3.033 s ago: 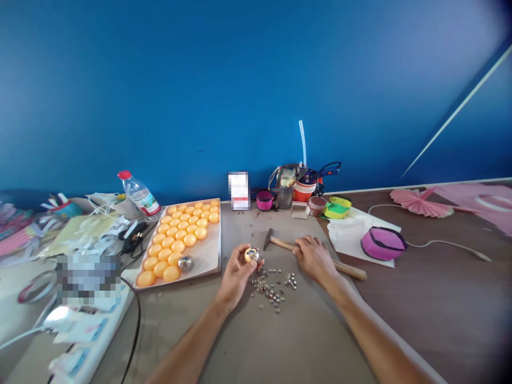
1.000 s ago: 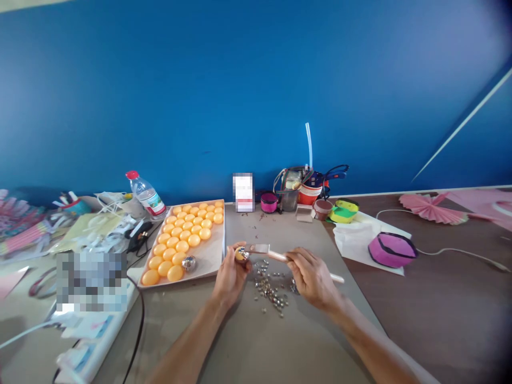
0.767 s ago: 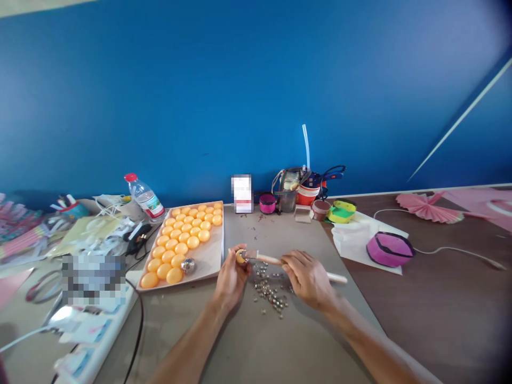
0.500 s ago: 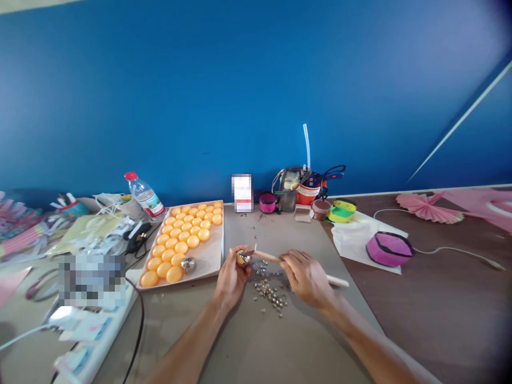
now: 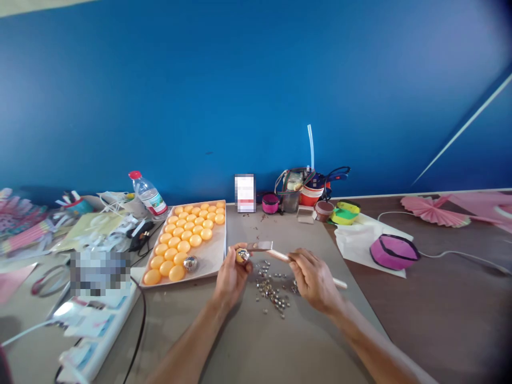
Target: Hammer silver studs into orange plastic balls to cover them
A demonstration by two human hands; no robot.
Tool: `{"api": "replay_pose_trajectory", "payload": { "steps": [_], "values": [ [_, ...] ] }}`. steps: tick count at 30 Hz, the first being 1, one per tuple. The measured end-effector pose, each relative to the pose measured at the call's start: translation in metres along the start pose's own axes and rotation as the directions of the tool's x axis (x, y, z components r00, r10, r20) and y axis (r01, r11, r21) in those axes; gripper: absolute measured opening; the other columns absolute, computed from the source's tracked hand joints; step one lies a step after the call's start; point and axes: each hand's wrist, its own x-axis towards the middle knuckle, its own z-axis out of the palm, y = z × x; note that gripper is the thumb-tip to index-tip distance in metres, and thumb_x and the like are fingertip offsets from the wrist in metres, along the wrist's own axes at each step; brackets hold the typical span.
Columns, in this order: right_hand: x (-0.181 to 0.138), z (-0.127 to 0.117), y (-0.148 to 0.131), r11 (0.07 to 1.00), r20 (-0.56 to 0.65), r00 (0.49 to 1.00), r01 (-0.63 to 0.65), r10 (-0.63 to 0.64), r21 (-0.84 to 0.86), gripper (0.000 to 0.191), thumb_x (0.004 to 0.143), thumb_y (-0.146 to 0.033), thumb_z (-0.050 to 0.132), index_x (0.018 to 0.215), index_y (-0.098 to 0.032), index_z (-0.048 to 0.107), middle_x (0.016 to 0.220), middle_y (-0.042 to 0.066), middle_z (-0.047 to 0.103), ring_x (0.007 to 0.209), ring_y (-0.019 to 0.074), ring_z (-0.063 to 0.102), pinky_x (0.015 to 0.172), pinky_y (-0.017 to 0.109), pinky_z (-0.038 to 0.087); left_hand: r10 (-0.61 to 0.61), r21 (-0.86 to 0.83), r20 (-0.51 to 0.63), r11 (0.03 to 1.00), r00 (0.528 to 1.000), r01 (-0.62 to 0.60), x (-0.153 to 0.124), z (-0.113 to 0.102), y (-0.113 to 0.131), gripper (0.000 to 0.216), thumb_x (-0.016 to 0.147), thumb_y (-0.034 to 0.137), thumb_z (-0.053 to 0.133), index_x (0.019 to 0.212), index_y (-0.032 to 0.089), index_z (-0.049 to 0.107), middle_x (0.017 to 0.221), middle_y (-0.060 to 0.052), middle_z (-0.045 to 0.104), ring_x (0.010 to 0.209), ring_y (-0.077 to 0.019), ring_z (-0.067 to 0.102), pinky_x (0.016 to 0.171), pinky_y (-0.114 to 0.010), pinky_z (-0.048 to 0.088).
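Observation:
My left hand (image 5: 233, 273) is closed around an orange ball (image 5: 242, 255) whose upper side is partly covered in shiny silver pieces. My right hand (image 5: 314, 277) grips the pale handle of a flat-bladed tool (image 5: 280, 256). Its shiny flat end lies just above and beside the ball; whether they touch I cannot tell. Below and between the hands, loose silver beads (image 5: 272, 293) are scattered on the grey mat. To the left, a shallow white tray (image 5: 216, 250) holds rows of orange balls (image 5: 183, 246) and one silver-covered ball (image 5: 191, 263).
At the left are a water bottle (image 5: 149, 196), a power strip (image 5: 108, 314) and tangled cables. Along the wall stand a small magenta container (image 5: 270, 203), a red-and-white cup (image 5: 311, 195) and a yellow-green container (image 5: 345, 212). A purple container (image 5: 394, 252) rests on white paper (image 5: 352, 242) at the right.
The tool's flat end has lifted from the ball's top and turned level, showing its broad face. My right hand has shifted slightly right; the left still holds the ball. The view has moved slightly.

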Motion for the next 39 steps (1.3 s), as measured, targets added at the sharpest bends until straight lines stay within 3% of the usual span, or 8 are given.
{"api": "replay_pose_trajectory", "payload": {
  "steps": [4,9,14,19,23,28,33,39],
  "values": [
    [0.000,0.001,-0.001,0.999,0.076,0.997,-0.008,0.011,-0.044,0.019,0.087,-0.018,0.037,0.085,-0.017,0.056,0.077,0.005,0.058,0.073,0.0152,0.052,0.067,0.027,0.040,0.022,0.059,-0.060,0.998,0.998,-0.018,0.001,-0.001,-0.001,0.031,0.079,0.044,0.051,0.090,0.016,0.059,0.071,-0.002,0.056,0.053,-0.0087,0.043,0.048,-0.021,0.035],
    [0.001,-0.001,-0.005,1.000,-0.004,1.000,0.025,-0.025,-0.004,0.019,0.087,-0.018,0.037,0.090,-0.016,0.055,0.082,0.006,0.059,0.075,0.0149,0.052,0.069,0.027,0.040,0.066,0.112,-0.049,0.992,0.997,-0.060,-0.001,-0.002,-0.003,0.035,0.080,0.046,0.048,0.097,0.017,0.058,0.069,0.000,0.053,0.057,-0.0092,0.045,0.054,-0.022,0.036],
    [0.002,0.001,-0.007,0.997,0.073,0.997,0.014,-0.008,-0.073,0.018,0.086,-0.018,0.038,0.083,-0.017,0.056,0.076,0.005,0.057,0.071,0.0148,0.051,0.066,0.026,0.038,0.050,0.192,-0.108,0.981,0.993,-0.028,-0.002,-0.001,-0.006,0.040,0.079,0.051,0.047,0.094,0.016,0.059,0.072,-0.001,0.054,0.060,-0.0106,0.044,0.054,-0.022,0.036],
    [0.001,-0.001,-0.007,0.999,0.008,1.000,0.010,-0.010,-0.036,0.019,0.087,-0.018,0.036,0.091,-0.016,0.055,0.082,0.007,0.058,0.074,0.0155,0.052,0.068,0.027,0.039,0.069,0.141,-0.045,0.988,0.997,-0.062,-0.002,-0.001,-0.005,0.040,0.080,0.051,0.045,0.095,0.016,0.058,0.072,-0.001,0.056,0.057,-0.0097,0.045,0.054,-0.023,0.036],
    [0.001,0.001,-0.007,0.998,0.068,0.998,0.006,-0.002,-0.061,0.019,0.086,-0.018,0.038,0.084,-0.017,0.056,0.076,0.005,0.058,0.071,0.0150,0.052,0.066,0.026,0.039,0.052,0.136,-0.099,0.990,0.994,-0.038,0.000,0.000,-0.004,0.041,0.078,0.052,0.048,0.092,0.015,0.059,0.070,-0.001,0.056,0.056,-0.0093,0.046,0.052,-0.022,0.035],
    [0.001,0.000,-0.006,1.000,0.020,1.000,0.012,-0.012,0.005,0.019,0.087,-0.018,0.037,0.090,-0.016,0.055,0.082,0.007,0.058,0.074,0.0159,0.052,0.068,0.027,0.039,0.022,0.024,-0.028,0.999,0.999,-0.022,-0.003,0.003,0.001,0.039,0.078,0.051,0.049,0.092,0.015,0.058,0.069,-0.001,0.056,0.055,-0.0092,0.046,0.053,-0.022,0.036],
    [0.001,0.001,-0.008,1.000,0.091,0.996,0.000,0.000,-0.002,0.019,0.087,-0.018,0.037,0.084,-0.018,0.056,0.077,0.005,0.058,0.072,0.0153,0.051,0.067,0.027,0.038,-0.037,-0.044,-0.025,0.998,0.999,0.036,-0.002,0.004,0.005,0.036,0.077,0.048,0.053,0.086,0.014,0.058,0.063,0.000,0.053,0.050,-0.0081,0.044,0.047,-0.021,0.034],
    [0.000,-0.001,0.006,0.998,-0.094,0.995,-0.048,0.045,-0.027,0.018,0.087,-0.020,0.038,0.092,-0.016,0.055,0.085,0.007,0.059,0.077,0.0165,0.052,0.069,0.029,0.038,-0.133,-0.091,0.088,0.986,0.987,0.141,-0.005,0.005,0.012,0.025,0.079,0.039,0.054,0.090,0.016,0.057,0.076,-0.002,0.058,0.049,-0.0060,0.043,0.049,-0.020,0.035]
  ]
}}
